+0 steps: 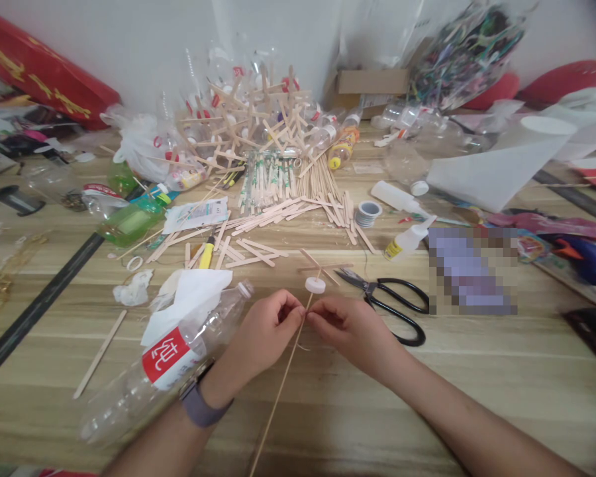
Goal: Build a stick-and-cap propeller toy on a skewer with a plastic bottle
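Near the middle of the wooden table, my left hand [273,331] pinches a long thin wooden stick [279,394]. Close beside it, the fingertips of my right hand [345,324] are pressed together at the same stick, but what lies between them is too small to tell. The stick passes through a white bottle cap [315,285] just beyond my fingers. Two crossed flat craft sticks [322,267] are at its far end. Black-handled scissors [377,285] lie partly open beyond my right hand. An empty plastic bottle [166,358] with a red and white label lies beside my left hand.
Loose craft sticks [268,215] and a bundle of skewers [320,179] lie further back, before piled bottles and stick crosses. A glue bottle [407,240] and wire spool [368,213] stand right of centre. A green bottle [134,222] and yellow-handled tool [207,254] lie left.
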{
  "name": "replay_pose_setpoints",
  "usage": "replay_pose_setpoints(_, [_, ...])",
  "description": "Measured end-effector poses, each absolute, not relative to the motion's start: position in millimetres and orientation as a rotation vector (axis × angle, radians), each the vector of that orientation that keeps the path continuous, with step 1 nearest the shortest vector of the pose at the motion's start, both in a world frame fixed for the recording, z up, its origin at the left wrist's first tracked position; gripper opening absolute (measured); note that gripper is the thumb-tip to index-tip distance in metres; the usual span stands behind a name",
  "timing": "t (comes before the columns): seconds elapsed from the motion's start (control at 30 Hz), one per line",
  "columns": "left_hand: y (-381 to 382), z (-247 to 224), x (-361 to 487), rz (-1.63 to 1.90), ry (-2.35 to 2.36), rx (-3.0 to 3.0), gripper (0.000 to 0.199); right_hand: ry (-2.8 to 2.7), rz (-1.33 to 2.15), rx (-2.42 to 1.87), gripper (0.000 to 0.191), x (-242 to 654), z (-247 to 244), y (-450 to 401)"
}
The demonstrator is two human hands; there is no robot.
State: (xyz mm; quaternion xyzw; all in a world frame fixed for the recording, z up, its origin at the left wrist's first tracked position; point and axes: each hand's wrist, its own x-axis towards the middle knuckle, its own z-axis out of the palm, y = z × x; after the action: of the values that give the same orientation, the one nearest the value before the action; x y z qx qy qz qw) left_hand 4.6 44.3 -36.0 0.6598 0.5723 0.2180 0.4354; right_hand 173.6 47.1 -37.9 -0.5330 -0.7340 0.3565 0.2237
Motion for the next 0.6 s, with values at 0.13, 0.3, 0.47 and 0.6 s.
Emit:
replay_pose_setpoints(0.13, [43.8,-36.1,5.0,0.542,1.414,1.63,0.017,-2.003,0.949,-1.48,0.015,174.0,-41.7,46.8])
replay_pose_setpoints(0.3, [44.0,-34.6,5.6,0.523,1.435,1.623,0.017,-1.979,0.907,-1.456,0.011,174.1,-43.0,46.1])
replay_pose_setpoints(0.47, [42.6,-33.7,6.2,0.532,1.425,1.627,0.015,-2.007,0.865,-1.342,0.014,174.5,-41.8,45.2])
replay_pose_setpoints(0.6, [43.5,-34.2,6.1,0.56,1.43,1.612,0.012,-1.989,0.873,-1.291,0.014,175.6,-38.6,45.8])
